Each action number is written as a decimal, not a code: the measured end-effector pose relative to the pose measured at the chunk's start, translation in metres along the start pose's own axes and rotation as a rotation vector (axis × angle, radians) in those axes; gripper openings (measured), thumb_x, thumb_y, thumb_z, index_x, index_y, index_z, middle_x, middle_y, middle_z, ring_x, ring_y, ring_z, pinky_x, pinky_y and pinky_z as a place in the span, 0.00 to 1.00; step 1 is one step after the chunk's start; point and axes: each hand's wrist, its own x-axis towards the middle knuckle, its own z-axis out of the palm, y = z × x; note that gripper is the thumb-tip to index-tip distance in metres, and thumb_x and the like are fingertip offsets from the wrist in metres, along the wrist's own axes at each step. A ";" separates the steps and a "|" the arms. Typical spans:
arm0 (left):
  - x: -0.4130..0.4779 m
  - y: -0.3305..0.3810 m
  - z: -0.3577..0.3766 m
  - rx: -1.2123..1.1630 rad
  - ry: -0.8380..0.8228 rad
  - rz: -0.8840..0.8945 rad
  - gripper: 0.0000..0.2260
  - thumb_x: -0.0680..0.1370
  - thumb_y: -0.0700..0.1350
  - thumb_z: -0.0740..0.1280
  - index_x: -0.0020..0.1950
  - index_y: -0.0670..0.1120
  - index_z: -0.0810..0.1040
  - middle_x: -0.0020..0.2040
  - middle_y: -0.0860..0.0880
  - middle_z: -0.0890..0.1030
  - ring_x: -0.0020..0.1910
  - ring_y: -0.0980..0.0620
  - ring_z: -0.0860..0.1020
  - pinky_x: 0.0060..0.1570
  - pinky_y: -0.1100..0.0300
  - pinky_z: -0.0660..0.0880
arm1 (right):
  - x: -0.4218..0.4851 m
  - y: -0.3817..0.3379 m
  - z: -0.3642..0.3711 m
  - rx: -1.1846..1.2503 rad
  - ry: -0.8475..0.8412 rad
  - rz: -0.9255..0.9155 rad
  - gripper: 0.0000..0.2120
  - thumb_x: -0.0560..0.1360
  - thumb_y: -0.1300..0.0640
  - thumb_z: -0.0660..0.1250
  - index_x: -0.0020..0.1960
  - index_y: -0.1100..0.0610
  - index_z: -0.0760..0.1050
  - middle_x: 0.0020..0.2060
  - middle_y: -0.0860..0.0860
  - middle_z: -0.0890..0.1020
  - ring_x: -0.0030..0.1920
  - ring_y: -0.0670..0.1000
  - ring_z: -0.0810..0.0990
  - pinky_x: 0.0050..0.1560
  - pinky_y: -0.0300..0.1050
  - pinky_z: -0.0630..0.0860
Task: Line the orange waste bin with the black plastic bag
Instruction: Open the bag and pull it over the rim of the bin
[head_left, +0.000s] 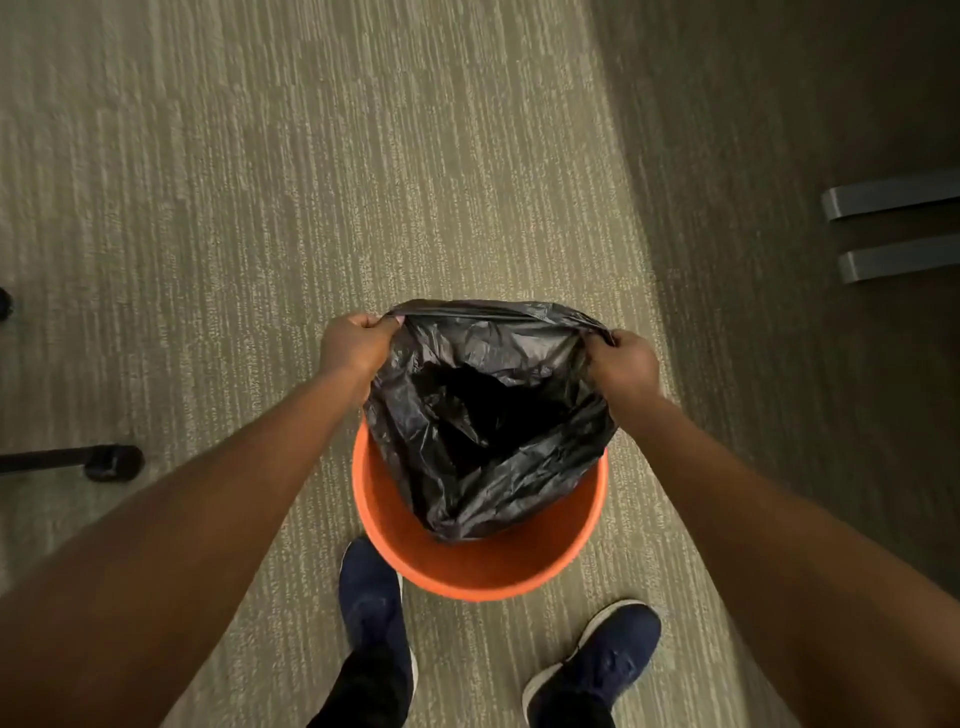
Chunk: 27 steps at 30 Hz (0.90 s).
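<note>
At the far left a black chair leg (72, 461) with a rounded foot rests on the carpet (260, 182), which is beige with pale streaks. Next comes the left hand (353, 345), its bare forearm reaching in from the lower left corner. Its grip is closed on the bag's rim, the edge pinched between thumb and fingers at the upper left of the opening.

In the middle, the black bag (488, 415) is spread open between the two hands, its far rim pulled taut in a line from one hand to the other. The crinkled plastic sags downward and its lower part hangs inside the orange bin (467, 571), which stands upright on the carpet just in front of two dark blue shoes (371, 597). The bag's rim sits above the bin's rim and is not folded over it; the near inner wall of the bin is still bare orange.

The right hand (621, 366) has its grip closed on the rim at the upper right of the opening. Further right the carpet darkens into shade, and two grey bars (893, 228) lie at the right edge.
</note>
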 end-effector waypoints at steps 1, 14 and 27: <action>0.005 -0.003 0.002 0.043 0.000 -0.013 0.14 0.74 0.52 0.75 0.40 0.43 0.79 0.39 0.39 0.84 0.37 0.47 0.80 0.38 0.56 0.76 | 0.004 0.001 0.002 -0.072 -0.015 0.010 0.17 0.77 0.45 0.66 0.43 0.60 0.80 0.35 0.55 0.82 0.41 0.60 0.82 0.33 0.45 0.70; 0.003 -0.075 -0.038 0.157 -0.369 -0.529 0.06 0.80 0.41 0.70 0.48 0.37 0.81 0.40 0.40 0.85 0.29 0.47 0.84 0.31 0.49 0.83 | -0.004 0.073 -0.012 0.117 -0.408 0.472 0.16 0.76 0.51 0.74 0.40 0.64 0.78 0.41 0.60 0.85 0.39 0.59 0.84 0.49 0.56 0.82; -0.055 -0.129 -0.088 -0.154 -0.625 -0.503 0.23 0.67 0.54 0.76 0.57 0.44 0.82 0.54 0.41 0.86 0.47 0.45 0.86 0.49 0.51 0.79 | -0.071 0.122 -0.055 0.414 -0.610 0.559 0.06 0.83 0.61 0.59 0.54 0.58 0.75 0.43 0.55 0.80 0.42 0.53 0.78 0.45 0.49 0.77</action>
